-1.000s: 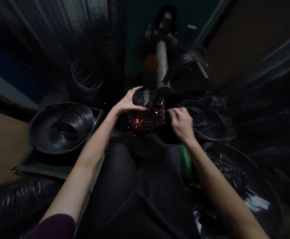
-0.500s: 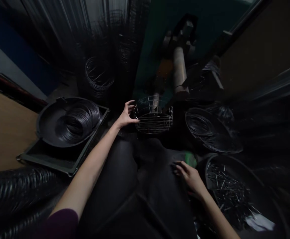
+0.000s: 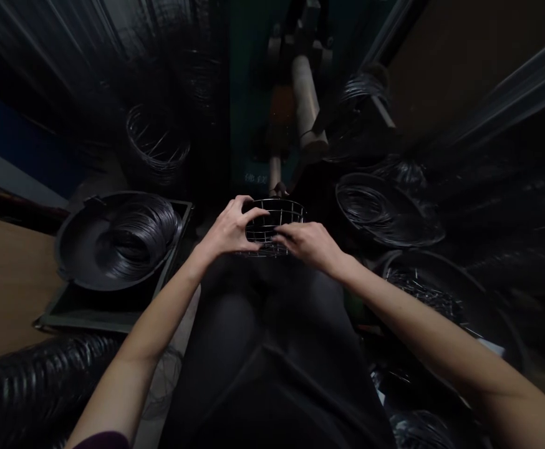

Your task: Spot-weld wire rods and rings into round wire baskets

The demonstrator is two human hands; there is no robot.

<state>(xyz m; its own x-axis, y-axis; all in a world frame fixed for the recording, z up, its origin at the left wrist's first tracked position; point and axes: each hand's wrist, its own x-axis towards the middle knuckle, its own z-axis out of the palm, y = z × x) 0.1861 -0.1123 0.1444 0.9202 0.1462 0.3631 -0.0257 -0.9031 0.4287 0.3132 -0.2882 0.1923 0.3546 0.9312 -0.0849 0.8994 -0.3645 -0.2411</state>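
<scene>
Head view: pan [image 3: 73,249] is sitting at the left, well apart. Basket [image 3: 275,215] is hovering just above the lap. Left hand [image 3: 228,231] and right hand [image 3: 312,244] are clasping its sides, fingers curled round the wires. Judged: any shift is calling for an even two-handed grip.

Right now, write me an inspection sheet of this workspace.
Surface: no bench seen; the person's dark lap lies below the work.
Job's things: round wire basket, held above the lap.
Clutter: left pan of coiled wire on a tray; upper right pan of wire rings; lower right pan of short wire pieces.
Grippers: left hand and right hand both grip the basket.
Cables: nothing seen; a ribbed hose lies lower left.
Surroundings: dim; machine with a pale roller ahead, second wire basket further back.
</scene>
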